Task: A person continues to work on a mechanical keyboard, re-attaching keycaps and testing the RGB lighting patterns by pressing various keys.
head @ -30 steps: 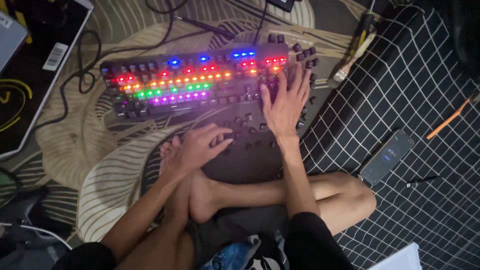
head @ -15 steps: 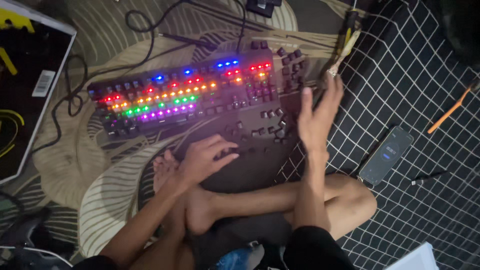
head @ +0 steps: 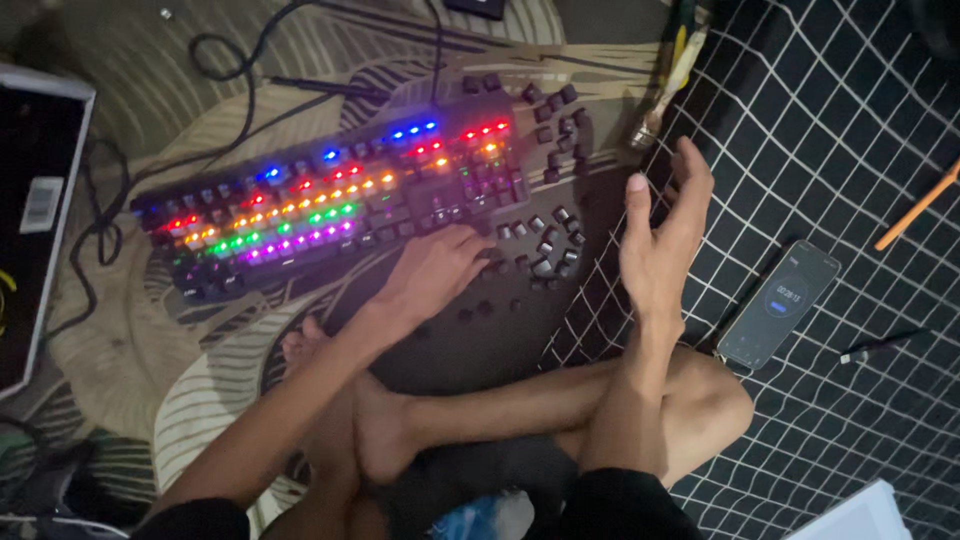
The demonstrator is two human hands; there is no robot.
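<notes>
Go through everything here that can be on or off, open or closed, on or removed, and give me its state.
Keyboard: lit, multicoloured backlight on.
Loose keycaps: off the board, scattered at its right end.
Phone: screen on, lying face up.
Left hand: resting on the keyboard's right part, holding nothing visible.
Right hand: raised, open, empty.

A person sits cross-legged on a patterned rug (head: 120,350). The left hand (head: 440,270) rests palm down on the near edge of a backlit keyboard (head: 330,205), fingers among loose black keycaps (head: 545,240) by its right end. The right hand (head: 660,235) is lifted, open, empty, thumb up, above the grid-patterned cloth (head: 830,120). A lit phone (head: 778,305) lies on that cloth beside the right knee.
</notes>
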